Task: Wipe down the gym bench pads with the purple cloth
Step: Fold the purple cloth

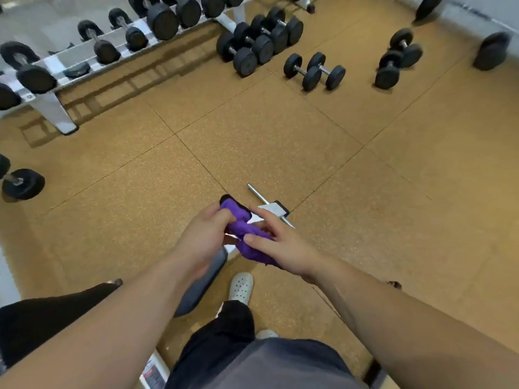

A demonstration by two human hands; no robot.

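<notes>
Bare forearms (112,318), left hand (207,228) and right hand (283,245) both clasped round crumpled fuzzy purple cloth (244,227)

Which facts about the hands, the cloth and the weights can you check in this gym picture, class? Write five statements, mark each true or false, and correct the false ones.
1. The left hand and the right hand both hold the purple cloth. True.
2. The cloth is folded into a neat flat square. False: it is bunched up between the hands.
3. Loose dumbbells stand on the floor beyond the hands. True.
4. The white rack at upper left stands empty. False: it carries racked dumbbells.
5. A white shoe shows below the hands. True.
</notes>
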